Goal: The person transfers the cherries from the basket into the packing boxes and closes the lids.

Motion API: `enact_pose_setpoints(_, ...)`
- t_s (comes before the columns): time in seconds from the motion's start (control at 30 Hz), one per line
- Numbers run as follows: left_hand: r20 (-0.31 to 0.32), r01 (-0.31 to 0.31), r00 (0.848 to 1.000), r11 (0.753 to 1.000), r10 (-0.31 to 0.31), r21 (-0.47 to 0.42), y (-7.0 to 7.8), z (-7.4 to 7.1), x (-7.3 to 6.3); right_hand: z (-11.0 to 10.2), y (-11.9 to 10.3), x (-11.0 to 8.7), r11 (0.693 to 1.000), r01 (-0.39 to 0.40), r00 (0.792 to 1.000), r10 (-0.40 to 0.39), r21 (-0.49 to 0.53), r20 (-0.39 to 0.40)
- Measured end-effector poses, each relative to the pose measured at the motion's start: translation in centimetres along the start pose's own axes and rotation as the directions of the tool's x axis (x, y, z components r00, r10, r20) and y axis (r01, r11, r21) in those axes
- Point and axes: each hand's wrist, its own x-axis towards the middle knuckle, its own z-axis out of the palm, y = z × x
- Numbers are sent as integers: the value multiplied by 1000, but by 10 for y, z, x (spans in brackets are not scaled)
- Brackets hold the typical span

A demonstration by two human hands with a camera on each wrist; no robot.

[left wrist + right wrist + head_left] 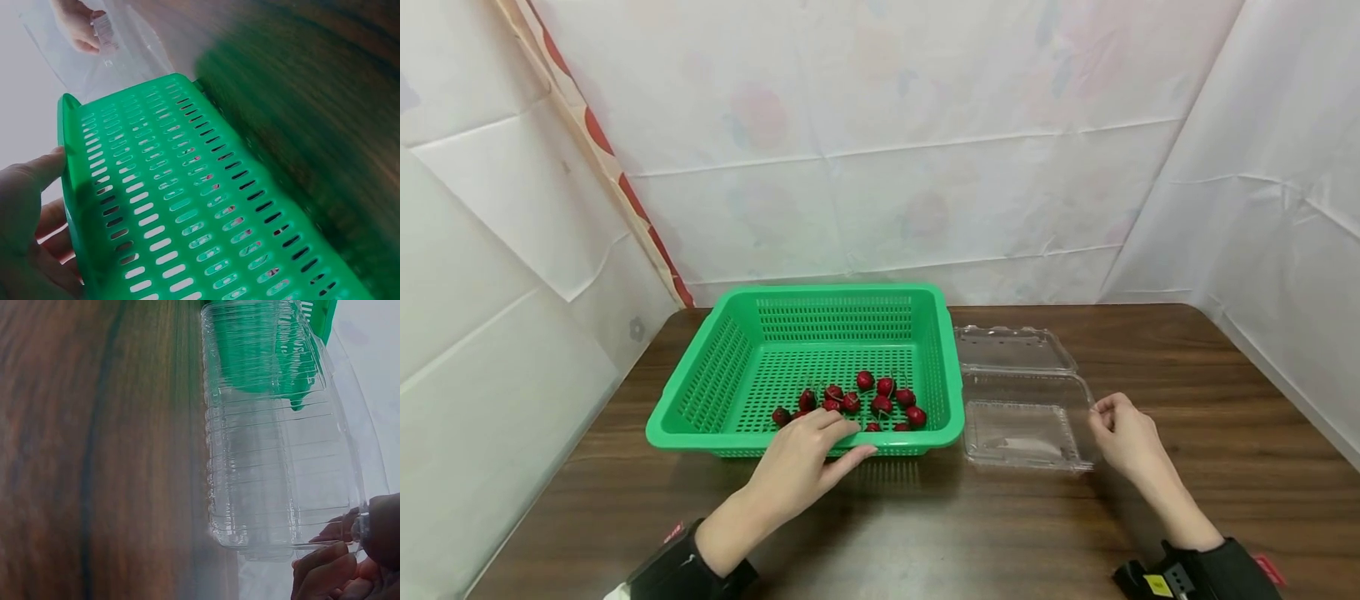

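My left hand (805, 458) grips the near rim of a green plastic basket (952, 392), with the thumb outside and the fingers over the edge. Several dark red cherries (882, 405), some with stems, lie in the near part of the basket; a few are partly hidden by the hand and rim. The left wrist view shows the slotted side wall (181, 194) beside the thumb. To the right, my right hand (1129, 435) pinches the right edge of a clear plastic clamshell box (1018, 429). Its lid (1015, 350) lies folded back, away from me.
Everything stands on a dark wooden table (1195, 392). A pale sheet (880, 167) hangs behind the far edge, and more sheeting (1285, 250) borders the right side. The box sits close against the basket's right side.
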Motion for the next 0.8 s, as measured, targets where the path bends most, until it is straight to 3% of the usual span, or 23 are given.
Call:
enact_pose_setpoints(0.33, 151, -19, 989, 998, 9, 63, 5, -13, 10, 0, 1, 1, 1000, 19, 999, -20, -16, -31)
enact_pose_setpoints(0.5, 228, 24, 973, 999, -32, 41, 4, -23, 18, 0, 2, 1, 1000, 20, 999, -20, -24, -32)
enact_pose_setpoints(0.8, 303, 93, 946, 993, -113, 79, -10, -37, 37, 0, 1, 0, 1000, 3, 1000, -3, -27, 0)
